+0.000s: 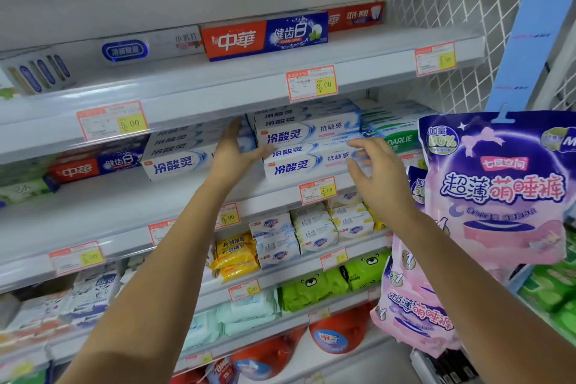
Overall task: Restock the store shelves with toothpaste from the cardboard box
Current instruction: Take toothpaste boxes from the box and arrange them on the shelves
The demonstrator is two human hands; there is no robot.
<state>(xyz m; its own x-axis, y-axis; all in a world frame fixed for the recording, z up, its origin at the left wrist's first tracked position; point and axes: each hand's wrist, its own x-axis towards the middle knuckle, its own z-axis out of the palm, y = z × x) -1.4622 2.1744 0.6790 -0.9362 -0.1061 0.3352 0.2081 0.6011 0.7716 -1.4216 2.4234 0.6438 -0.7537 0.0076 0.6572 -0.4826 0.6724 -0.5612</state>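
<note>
Both hands' fingers spread: left hand (234,150) touching stacked toothpaste boxes (307,142), right hand (375,178) alongside.

The stacked toothpaste boxes (307,146) are printed white with blue lettering and pale blue swirls. The box above (265,36) is split into red and deep blue, while the hanging packs (498,184) are coloured purple and pink. Yellow patches are shown on the red-edged price tags (311,82).
</note>
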